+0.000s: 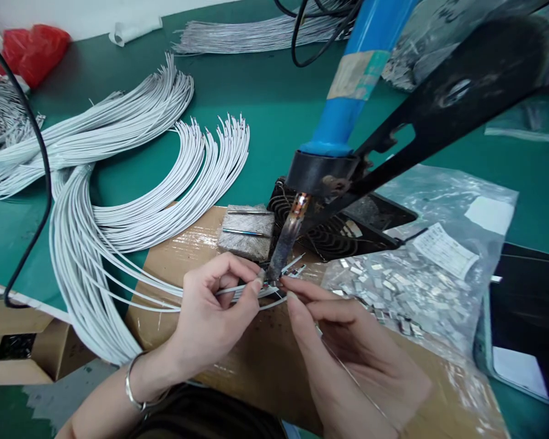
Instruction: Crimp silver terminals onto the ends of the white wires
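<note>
Thin white insulated wires [160, 297] are pinched by the left hand [215, 311], a thin silver strand [348, 375] by the right hand [348, 347], both just below the blackened soldering-iron tip [279, 256].

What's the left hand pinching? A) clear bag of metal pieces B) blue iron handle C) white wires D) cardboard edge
C: the left hand grips the white wires close to the tip of the soldering iron.
</note>
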